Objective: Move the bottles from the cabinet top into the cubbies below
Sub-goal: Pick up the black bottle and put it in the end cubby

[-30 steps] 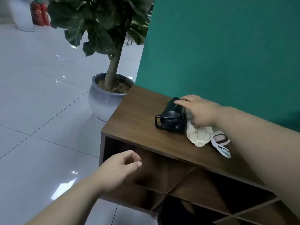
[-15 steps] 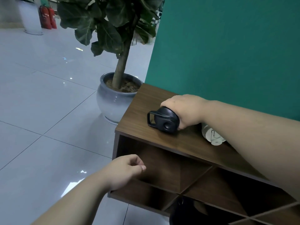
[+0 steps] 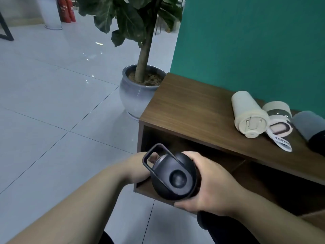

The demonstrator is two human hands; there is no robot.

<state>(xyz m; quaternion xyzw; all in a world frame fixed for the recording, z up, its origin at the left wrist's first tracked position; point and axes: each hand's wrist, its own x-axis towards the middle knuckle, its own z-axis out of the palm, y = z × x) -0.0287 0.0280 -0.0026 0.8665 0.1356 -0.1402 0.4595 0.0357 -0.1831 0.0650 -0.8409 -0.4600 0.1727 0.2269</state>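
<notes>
Hands point(image 3: 209, 187) hold black bottle point(image 3: 174, 178); tag point(image 3: 283, 144) reads "COFFEE".

Head view: worn high, tilted forward and down — close over both forearms.
Facing: the cabinet point(image 3: 193, 110) corner, green wall point(image 3: 255, 41) behind — tiled floor point(image 3: 52, 103) left.

Both forearms are bare from the lower frame edge up to the wrists, with no sleeves, cuffs, watch or bracelet showing on either. The left hand point(image 3: 139, 170) and the right hand point(image 3: 209, 189) wear no gloves, and no rings can be made out on the fingers point(image 3: 189, 154) that show. Toward 6 o'clock, below the arms, two patches of dark fabric point(image 3: 226, 229) appear, most likely trousers over the knees; the cloth is plain, with no pattern or seam clear enough to tell.
</notes>
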